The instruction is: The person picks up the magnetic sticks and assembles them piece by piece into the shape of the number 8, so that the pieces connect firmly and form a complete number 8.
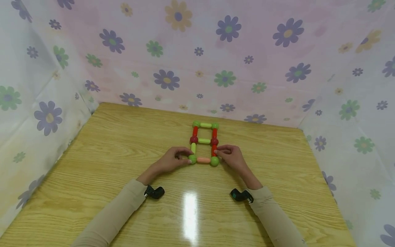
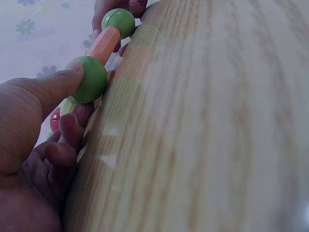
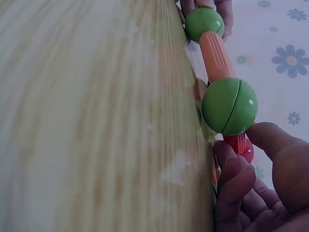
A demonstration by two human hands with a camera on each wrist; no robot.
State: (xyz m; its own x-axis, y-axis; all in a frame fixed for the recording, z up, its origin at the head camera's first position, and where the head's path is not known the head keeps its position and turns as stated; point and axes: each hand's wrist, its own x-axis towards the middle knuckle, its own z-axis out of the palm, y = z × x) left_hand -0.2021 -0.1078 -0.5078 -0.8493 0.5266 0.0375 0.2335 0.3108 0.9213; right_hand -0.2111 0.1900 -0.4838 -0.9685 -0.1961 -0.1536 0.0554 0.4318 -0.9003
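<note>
A flat ladder-like frame of toy building sticks and balls lies on the table, forming two joined squares. My left hand (image 1: 171, 159) pinches the green ball (image 2: 91, 79) at its near left corner, thumb on the ball and fingers behind it by the yellow-green stick (image 1: 193, 148). My right hand (image 1: 232, 157) grips the red stick (image 1: 214, 150) just behind the near right green ball (image 3: 230, 106), between thumb and fingers. An orange stick (image 1: 203, 160) joins these two balls. Dark red balls (image 1: 194, 140) and another yellow-green stick (image 1: 204, 141) make the middle rung.
Farther back, green balls (image 1: 196, 124) and a yellow-green stick (image 1: 206, 125) close the frame's far end. The wooden table (image 1: 139, 127) meets a flowered cloth backdrop (image 1: 197, 61) behind and at both sides. Black wrist devices (image 1: 155, 192) sit at both beige cuffs.
</note>
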